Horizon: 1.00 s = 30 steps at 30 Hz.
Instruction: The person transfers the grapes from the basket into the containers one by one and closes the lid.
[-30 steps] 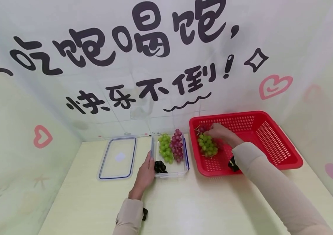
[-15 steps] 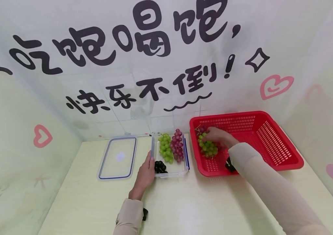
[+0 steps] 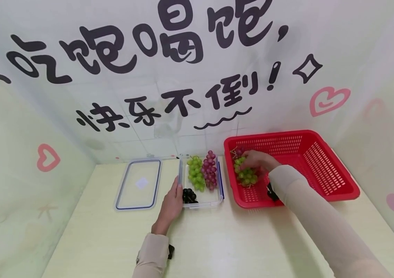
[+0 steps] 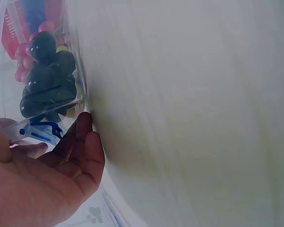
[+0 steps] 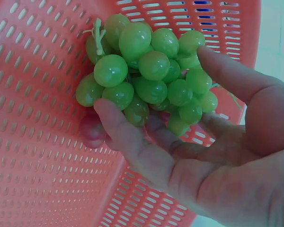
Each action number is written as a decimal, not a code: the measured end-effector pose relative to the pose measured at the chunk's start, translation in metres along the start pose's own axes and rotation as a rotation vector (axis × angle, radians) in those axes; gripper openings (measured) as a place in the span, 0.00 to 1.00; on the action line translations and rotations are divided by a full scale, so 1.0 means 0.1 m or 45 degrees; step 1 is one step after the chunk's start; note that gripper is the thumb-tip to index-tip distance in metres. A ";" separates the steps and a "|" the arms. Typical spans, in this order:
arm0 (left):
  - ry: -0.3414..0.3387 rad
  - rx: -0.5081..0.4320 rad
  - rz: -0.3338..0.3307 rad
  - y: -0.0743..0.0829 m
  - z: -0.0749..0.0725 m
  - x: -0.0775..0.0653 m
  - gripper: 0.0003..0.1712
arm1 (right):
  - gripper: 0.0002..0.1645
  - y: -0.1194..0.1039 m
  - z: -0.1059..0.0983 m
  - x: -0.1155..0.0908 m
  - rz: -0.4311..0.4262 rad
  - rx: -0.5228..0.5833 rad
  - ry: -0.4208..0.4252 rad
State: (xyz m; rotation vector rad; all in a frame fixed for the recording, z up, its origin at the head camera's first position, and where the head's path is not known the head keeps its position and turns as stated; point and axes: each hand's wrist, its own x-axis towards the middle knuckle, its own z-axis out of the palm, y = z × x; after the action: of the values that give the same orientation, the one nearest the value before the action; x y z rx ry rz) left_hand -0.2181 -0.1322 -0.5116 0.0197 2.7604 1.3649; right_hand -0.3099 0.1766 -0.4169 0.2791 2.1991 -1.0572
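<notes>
My right hand (image 3: 257, 160) reaches into the red basket (image 3: 339, 193) and holds a bunch of green grapes (image 3: 247, 177). In the right wrist view, the thumb lies on one side of the green grapes (image 5: 151, 71) and curled fingers (image 5: 137, 146) on the other. My left hand (image 3: 172, 199) holds the left side of a clear plastic container (image 3: 205, 204), its fingers (image 4: 85, 156) bent by the latch (image 4: 42, 131). Inside the container lie green grapes (image 3: 196, 173), red grapes (image 3: 209, 172) and black grapes (image 3: 189, 196).
A clear lid with a blue seal (image 3: 138, 185) lies left of the container. Red grapes (image 5: 92, 130) sit beneath the green bunch in the basket. The pale table (image 3: 204, 247) meets a printed backdrop (image 3: 169, 146) behind and at both sides.
My right hand has come down and slightly nearer over the green grapes in the basket, its fingers now lying across them. The left hand stays at the container. The head view has shifted a little.
</notes>
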 end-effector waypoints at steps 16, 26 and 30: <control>0.002 -0.023 -0.010 0.00 0.01 0.02 0.32 | 0.26 0.11 -0.13 0.02 -0.133 0.016 0.006; 0.011 -0.003 -0.001 -0.01 0.01 0.04 0.32 | 0.29 0.25 -0.26 0.00 -0.232 0.127 -0.089; 0.009 0.003 -0.005 -0.02 0.00 0.02 0.32 | 0.28 0.29 -0.30 -0.01 -0.263 0.189 -0.100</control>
State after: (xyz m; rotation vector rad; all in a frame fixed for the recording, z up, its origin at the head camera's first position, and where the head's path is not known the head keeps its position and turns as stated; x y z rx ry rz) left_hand -0.2199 -0.1336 -0.5137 0.0091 2.7662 1.3639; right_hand -0.3106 0.2177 -0.4208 0.0746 2.1161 -1.3240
